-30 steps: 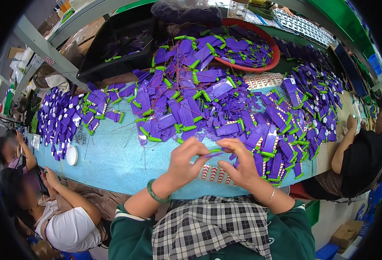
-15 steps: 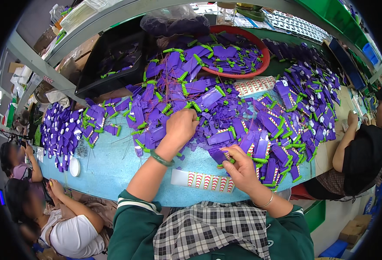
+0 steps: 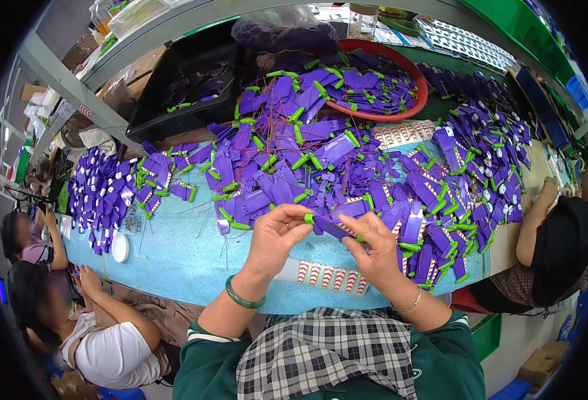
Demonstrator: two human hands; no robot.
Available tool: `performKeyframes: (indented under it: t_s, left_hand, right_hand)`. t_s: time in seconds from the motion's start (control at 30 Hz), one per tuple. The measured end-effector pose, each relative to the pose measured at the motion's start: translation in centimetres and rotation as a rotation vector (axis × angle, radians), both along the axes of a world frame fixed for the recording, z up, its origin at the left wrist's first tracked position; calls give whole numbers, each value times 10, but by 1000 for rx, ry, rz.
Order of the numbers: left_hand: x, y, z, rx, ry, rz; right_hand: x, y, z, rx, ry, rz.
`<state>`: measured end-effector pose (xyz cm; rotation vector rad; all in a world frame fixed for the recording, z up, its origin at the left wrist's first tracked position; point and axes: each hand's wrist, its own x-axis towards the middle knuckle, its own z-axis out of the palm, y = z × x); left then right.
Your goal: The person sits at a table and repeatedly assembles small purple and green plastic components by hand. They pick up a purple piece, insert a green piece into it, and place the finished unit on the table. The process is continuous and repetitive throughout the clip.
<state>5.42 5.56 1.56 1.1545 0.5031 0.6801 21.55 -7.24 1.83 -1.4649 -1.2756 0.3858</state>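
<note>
Just above the front of the blue table (image 3: 187, 267), my two hands meet at a purple plastic piece (image 3: 330, 228) with a striped red-and-white edge. My right hand (image 3: 376, 250) pinches it between thumb and fingers. My left hand (image 3: 279, 239) has its thumb and forefinger closed on a bright green end (image 3: 309, 219) at the piece's left; whether the two are joined, I cannot tell. Below them lies a clear strip of red-and-white arrow stickers (image 3: 330, 277). Beyond, a large heap of purple and green pieces (image 3: 287, 150) with thin red wires spreads out.
Behind the heap stand a red basin (image 3: 422, 83) of similar pieces and a black bin (image 3: 148, 110). More purple pieces (image 3: 99, 190) lie at the left near a white round lid (image 3: 120, 247). A metal shelf frame (image 3: 74, 100) crosses above. Other people sit at both sides.
My left hand has come back from the heap toward me and now meets my right hand, holding a green end. The purple piece in my right hand has risen slightly and turned.
</note>
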Motion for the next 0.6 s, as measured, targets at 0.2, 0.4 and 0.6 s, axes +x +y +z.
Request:
performKeyframes:
  t_s: [0.2, 0.4, 0.6]
  left_hand:
    - [-18, -18, -20, -76, 8, 38]
    - [-30, -44, -16, 44, 366, -249]
    - [-35, -43, -13, -252, 35, -166]
  right_hand:
    - [3, -9, 5, -131, -103, 155]
    - [14, -14, 3, -391, -176, 516]
    - [-20, -6, -2, -321, 511, 472]
